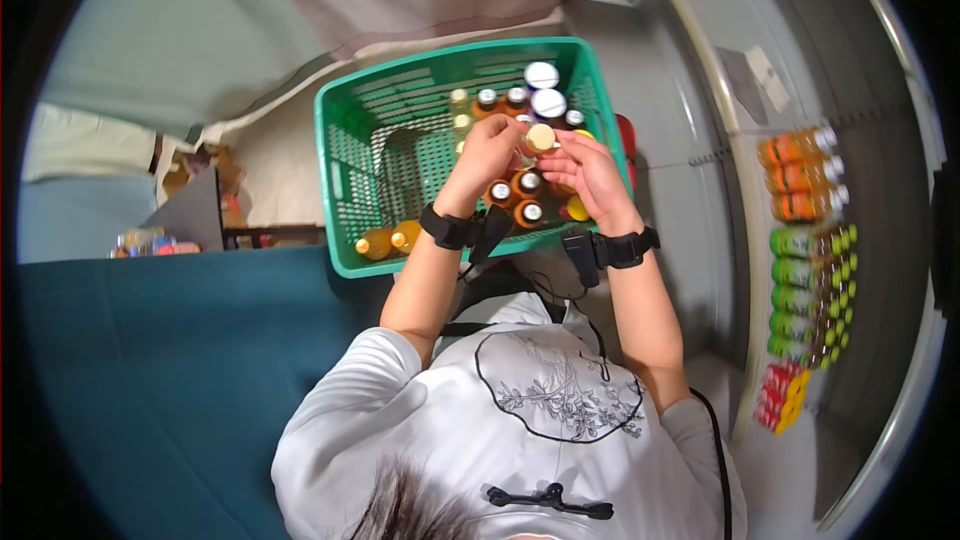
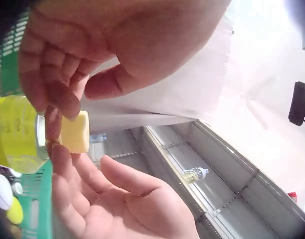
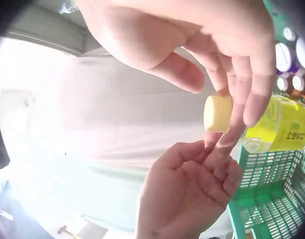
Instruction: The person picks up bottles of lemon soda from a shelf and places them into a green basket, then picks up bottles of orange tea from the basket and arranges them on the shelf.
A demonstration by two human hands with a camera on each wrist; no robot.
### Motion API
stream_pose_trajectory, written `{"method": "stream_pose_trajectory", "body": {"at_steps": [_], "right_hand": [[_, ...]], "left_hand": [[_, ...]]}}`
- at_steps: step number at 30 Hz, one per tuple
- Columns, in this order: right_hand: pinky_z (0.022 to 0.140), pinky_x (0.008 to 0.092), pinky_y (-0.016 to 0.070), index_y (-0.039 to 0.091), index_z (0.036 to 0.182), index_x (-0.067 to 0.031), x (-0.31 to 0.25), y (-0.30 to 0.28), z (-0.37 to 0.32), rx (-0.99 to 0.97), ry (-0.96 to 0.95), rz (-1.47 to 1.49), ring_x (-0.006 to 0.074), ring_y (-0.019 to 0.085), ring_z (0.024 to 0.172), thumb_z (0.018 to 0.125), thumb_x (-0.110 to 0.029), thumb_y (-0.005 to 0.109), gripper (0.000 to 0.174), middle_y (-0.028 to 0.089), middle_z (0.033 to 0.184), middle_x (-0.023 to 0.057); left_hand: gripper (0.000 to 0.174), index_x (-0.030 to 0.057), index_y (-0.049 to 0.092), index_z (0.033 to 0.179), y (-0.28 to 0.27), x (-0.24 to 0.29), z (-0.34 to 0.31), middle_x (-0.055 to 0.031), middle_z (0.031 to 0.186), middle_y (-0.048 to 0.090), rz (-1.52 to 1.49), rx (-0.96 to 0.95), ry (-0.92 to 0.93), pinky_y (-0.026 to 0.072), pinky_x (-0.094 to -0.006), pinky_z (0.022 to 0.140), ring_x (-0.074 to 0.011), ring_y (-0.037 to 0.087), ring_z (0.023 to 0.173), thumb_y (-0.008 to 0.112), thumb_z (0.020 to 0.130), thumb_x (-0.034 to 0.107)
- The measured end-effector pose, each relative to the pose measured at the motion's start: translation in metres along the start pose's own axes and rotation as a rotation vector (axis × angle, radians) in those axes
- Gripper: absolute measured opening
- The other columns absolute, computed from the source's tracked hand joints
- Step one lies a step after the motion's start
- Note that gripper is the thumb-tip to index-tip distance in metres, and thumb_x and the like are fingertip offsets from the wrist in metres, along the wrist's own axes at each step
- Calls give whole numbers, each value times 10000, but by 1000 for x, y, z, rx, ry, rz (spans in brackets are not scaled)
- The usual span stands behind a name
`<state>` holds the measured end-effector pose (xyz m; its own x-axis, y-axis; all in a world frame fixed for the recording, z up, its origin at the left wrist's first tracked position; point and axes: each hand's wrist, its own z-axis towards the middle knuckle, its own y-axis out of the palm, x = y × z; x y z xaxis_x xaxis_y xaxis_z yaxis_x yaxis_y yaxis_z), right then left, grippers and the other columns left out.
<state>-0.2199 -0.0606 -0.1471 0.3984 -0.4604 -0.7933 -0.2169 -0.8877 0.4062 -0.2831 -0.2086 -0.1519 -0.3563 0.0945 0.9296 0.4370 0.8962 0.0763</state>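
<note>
A clear drink bottle with a yellow label and a cream cap is raised above the green basket. My left hand has its fingers bent around the bottle's neck, just below the cap. From the other side, my right hand also curls fingers at the neck. In the left wrist view the right palm faces up and both thumbs stand away from the cap. Below the hands, brown bottles with white caps stand in the green basket.
White-lidded containers stand at the basket's back right, orange bottles at its front left. Along the right, a grey shelf holds orange drinks, green-labelled bottles and red cans. A teal cloth surface lies at left.
</note>
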Motion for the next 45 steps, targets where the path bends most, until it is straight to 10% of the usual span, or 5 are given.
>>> {"method": "stream_pose_trajectory", "body": {"at_steps": [24, 37, 45], "right_hand": [[568, 249, 451, 487, 945, 44, 27, -188, -484, 1045, -673, 188, 169, 577, 623, 812, -113, 395, 225, 593, 733, 130], [566, 254, 464, 523, 901, 55, 66, -171, -664, 1461, -950, 335, 177, 590, 624, 806, -162, 409, 263, 596, 745, 142], [548, 242, 484, 510, 824, 52, -9, -135, -803, 1779, -1105, 133, 172, 603, 632, 798, -133, 412, 210, 604, 709, 139]], "left_hand": [[232, -31, 474, 947, 428, 6, -228, -103, 762, 588, 65, -1326, -67, 441, -216, 584, -101, 517, 614, 372, 807, 123], [233, -36, 460, 994, 571, 4, -368, -149, 846, 586, 208, -1926, -196, 461, -238, 645, -130, 552, 664, 361, 823, 89], [265, -31, 518, 982, 672, 101, -488, -135, 873, 592, 117, -2398, -48, 459, -247, 690, -141, 573, 735, 375, 837, 140]]}}
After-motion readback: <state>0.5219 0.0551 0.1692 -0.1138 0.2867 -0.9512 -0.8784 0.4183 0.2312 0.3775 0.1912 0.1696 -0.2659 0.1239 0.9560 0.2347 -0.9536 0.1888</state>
